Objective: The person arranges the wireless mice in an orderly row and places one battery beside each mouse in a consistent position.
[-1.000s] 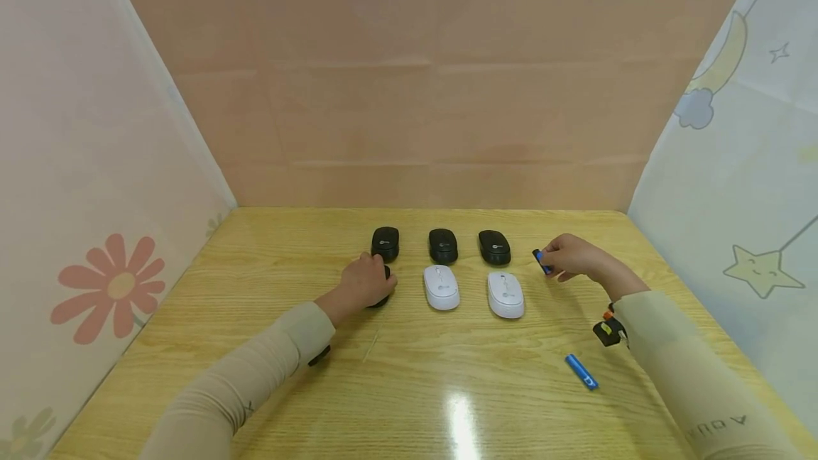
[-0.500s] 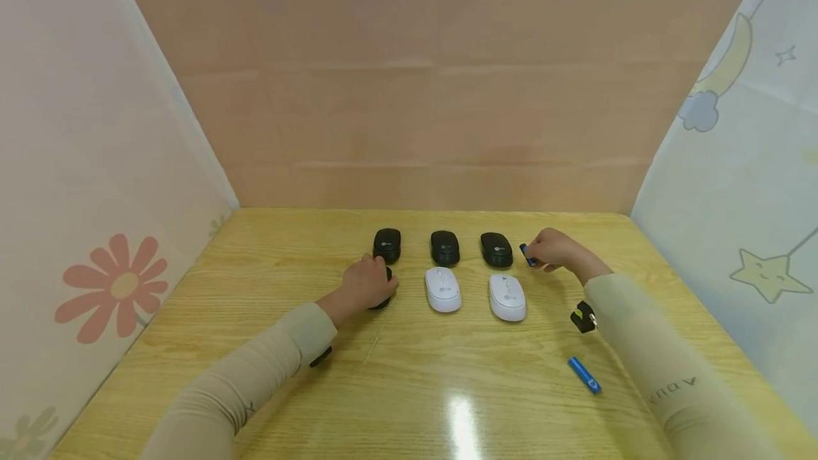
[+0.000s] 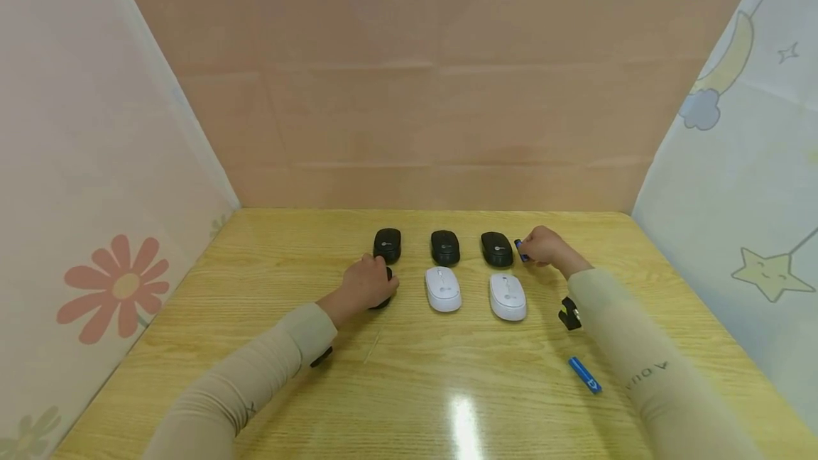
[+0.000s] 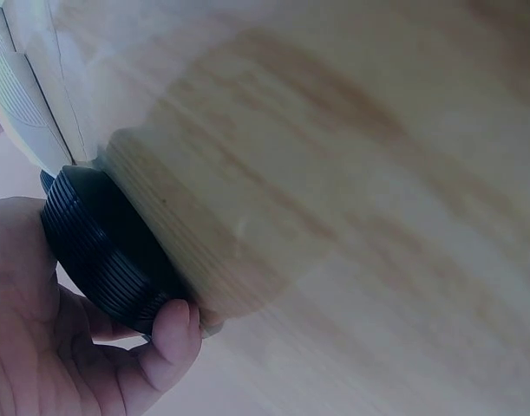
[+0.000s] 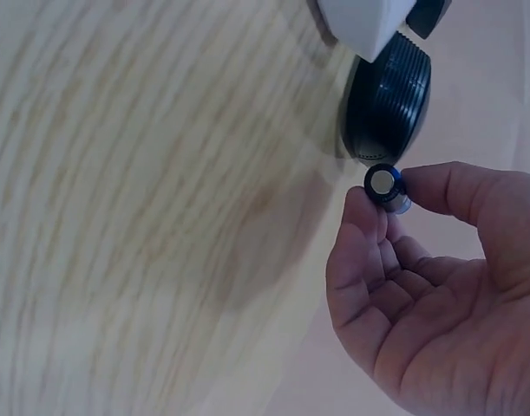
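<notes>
In the head view, my left hand (image 3: 366, 282) grips a black computer mouse (image 4: 113, 251) on the table, with fingers and thumb at its two sides, as the left wrist view shows. Much of this mouse is hidden under the hand. My right hand (image 3: 542, 245) pinches a blue battery (image 5: 386, 186) between thumb and finger; one metal end faces the right wrist camera. The battery is just right of another black mouse (image 3: 497, 248), last in the far row. A second blue battery (image 3: 584, 375) lies on the table near the right sleeve.
Two more black mice, one at left (image 3: 387, 245) and one in the middle (image 3: 444, 247), stand in the far row. Nearer are two white mice, one central (image 3: 443, 288) and one to its right (image 3: 508, 297). A peach backdrop (image 3: 409, 91) rises behind the wooden table (image 3: 396, 403).
My right hand has moved left with the battery, bringing it close beside the rightmost black mouse. The left hand stays on its mouse.
</notes>
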The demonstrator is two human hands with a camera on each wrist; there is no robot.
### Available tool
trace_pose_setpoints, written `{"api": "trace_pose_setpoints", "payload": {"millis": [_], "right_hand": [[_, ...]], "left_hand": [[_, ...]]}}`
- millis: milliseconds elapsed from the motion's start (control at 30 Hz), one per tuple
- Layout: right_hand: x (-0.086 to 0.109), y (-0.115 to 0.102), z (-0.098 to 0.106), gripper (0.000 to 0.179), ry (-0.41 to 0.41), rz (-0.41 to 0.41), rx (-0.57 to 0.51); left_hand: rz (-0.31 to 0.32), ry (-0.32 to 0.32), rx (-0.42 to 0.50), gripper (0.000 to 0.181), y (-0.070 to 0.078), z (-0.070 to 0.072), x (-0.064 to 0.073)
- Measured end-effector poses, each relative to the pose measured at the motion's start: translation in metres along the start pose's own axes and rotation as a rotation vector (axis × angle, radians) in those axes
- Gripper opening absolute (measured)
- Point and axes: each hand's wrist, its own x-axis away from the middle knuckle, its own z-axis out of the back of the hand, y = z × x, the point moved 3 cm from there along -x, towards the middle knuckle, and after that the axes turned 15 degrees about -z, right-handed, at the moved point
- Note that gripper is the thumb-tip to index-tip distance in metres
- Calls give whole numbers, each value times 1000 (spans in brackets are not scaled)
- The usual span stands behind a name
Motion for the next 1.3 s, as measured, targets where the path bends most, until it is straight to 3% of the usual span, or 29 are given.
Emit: {"api": "trace_pose_setpoints", "payload": {"millis": [533,1033,1300], "right_hand": [[-15,6,-9,35,-32,-50,-24],[-22,6,-11,22,21,-95,9],[-23,6,-12,20,9,-94,24]], "left_hand": [[-8,-5,-19,57,1,-2,-2],[9,-16,-31,58,0,-3,-2],[17,-23,-20,59,1,-2,-2]]}}
